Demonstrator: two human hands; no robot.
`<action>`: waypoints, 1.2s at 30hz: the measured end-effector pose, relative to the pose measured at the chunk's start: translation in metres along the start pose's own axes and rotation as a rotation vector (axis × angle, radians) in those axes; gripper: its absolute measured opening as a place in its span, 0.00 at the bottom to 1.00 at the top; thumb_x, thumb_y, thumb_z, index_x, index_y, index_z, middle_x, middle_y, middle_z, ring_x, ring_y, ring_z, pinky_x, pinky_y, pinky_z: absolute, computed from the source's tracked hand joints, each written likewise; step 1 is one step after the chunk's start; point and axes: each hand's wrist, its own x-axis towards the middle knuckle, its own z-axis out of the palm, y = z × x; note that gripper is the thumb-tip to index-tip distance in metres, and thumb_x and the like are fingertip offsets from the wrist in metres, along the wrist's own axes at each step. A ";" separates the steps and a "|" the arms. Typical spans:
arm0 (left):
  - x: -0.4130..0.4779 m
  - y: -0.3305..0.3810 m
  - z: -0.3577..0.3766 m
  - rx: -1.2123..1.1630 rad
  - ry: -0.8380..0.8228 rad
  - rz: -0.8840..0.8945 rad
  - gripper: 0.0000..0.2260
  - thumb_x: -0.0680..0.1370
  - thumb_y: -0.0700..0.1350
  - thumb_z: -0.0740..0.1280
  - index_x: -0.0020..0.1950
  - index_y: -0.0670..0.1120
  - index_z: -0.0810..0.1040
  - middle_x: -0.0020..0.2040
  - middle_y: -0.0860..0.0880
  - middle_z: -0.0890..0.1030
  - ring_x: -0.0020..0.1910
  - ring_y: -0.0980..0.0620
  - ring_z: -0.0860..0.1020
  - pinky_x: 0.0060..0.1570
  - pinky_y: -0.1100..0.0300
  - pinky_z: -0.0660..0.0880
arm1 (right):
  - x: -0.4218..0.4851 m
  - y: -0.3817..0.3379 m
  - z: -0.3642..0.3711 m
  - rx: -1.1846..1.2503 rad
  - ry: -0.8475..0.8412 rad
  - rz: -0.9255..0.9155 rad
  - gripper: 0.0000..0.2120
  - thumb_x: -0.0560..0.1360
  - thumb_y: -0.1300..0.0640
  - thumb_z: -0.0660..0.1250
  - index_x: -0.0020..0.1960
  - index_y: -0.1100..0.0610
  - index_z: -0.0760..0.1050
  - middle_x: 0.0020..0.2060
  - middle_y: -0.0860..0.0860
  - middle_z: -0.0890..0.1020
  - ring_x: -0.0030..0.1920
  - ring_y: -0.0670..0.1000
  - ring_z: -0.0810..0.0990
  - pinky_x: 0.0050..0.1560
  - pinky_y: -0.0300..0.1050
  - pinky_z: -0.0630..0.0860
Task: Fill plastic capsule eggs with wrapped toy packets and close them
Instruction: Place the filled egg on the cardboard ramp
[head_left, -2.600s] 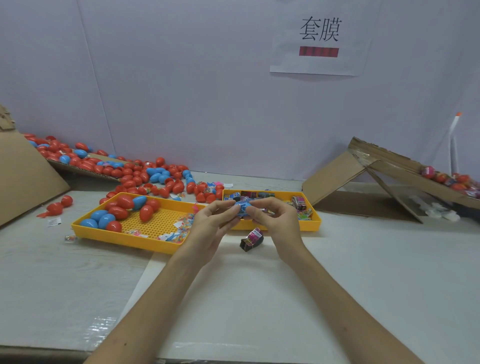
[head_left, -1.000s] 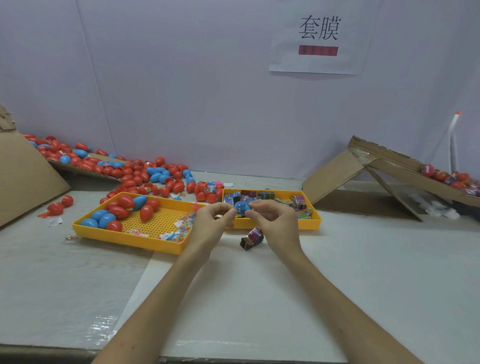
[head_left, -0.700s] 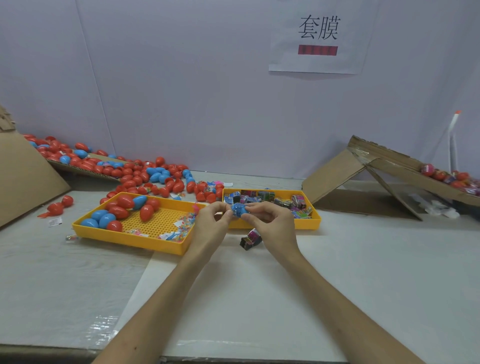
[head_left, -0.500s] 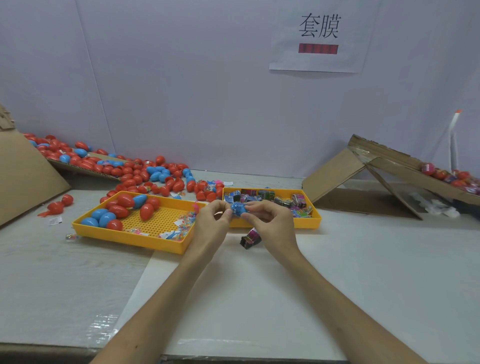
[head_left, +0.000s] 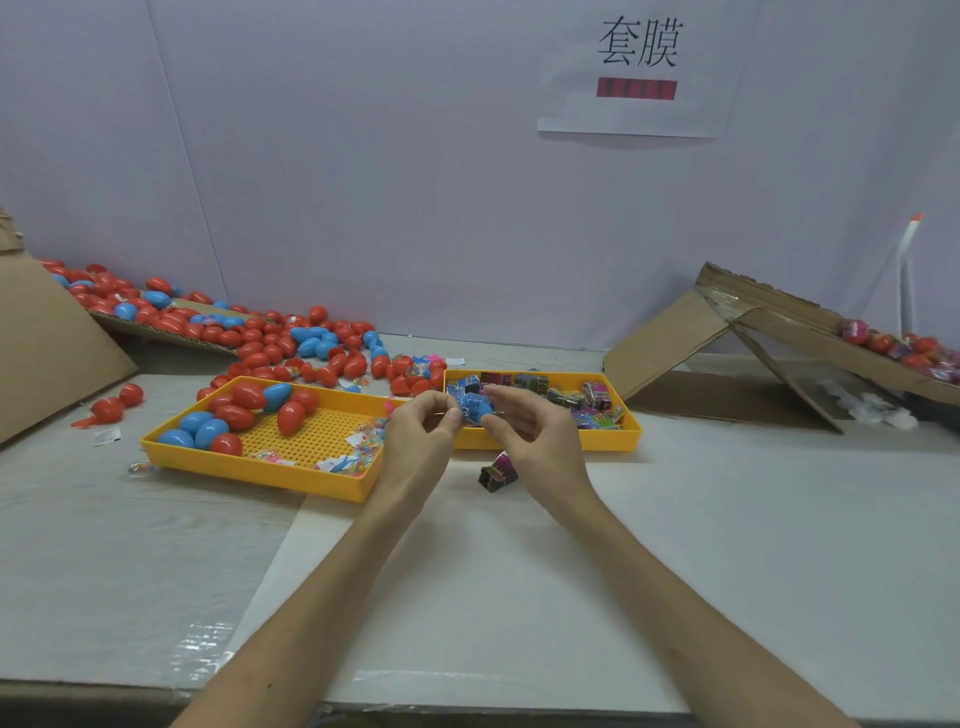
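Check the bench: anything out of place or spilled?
Yes. One wrapped packet lies loose on the table, outside the right yellow tray, just in front of it. Two red eggs sit alone on the table left of the left yellow tray, apart from the pile.

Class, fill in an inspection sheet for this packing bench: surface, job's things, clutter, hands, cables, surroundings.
Surface: pale table.
Job's things: blue egg between the hands; left yellow tray holding red and blue eggs; right yellow tray holding wrapped packets.
Clutter: one loose packet on the table; egg pile at back left.
Hands: left hand and right hand both pinch the blue egg.
Cables: nothing seen.
Surroundings: cardboard ramp at right; paper sign on the wall.
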 end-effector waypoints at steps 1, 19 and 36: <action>0.000 0.000 0.000 0.005 0.005 0.015 0.07 0.81 0.38 0.66 0.45 0.48 0.79 0.44 0.48 0.82 0.49 0.48 0.82 0.53 0.53 0.81 | 0.000 0.000 0.000 0.000 0.003 0.002 0.18 0.76 0.63 0.73 0.66 0.58 0.79 0.56 0.48 0.84 0.55 0.42 0.83 0.58 0.42 0.81; -0.002 0.003 -0.001 -0.031 0.043 0.036 0.10 0.81 0.37 0.66 0.43 0.49 0.78 0.42 0.50 0.81 0.45 0.53 0.80 0.49 0.58 0.80 | -0.002 -0.003 0.001 0.015 0.002 -0.026 0.29 0.76 0.62 0.73 0.75 0.52 0.70 0.53 0.48 0.85 0.55 0.40 0.83 0.54 0.32 0.78; -0.002 0.008 -0.003 -0.327 0.037 0.002 0.04 0.81 0.36 0.67 0.48 0.44 0.79 0.44 0.45 0.84 0.46 0.48 0.86 0.45 0.61 0.82 | 0.002 0.000 0.001 0.260 0.023 0.031 0.07 0.81 0.62 0.66 0.57 0.57 0.80 0.49 0.52 0.86 0.50 0.50 0.86 0.47 0.43 0.83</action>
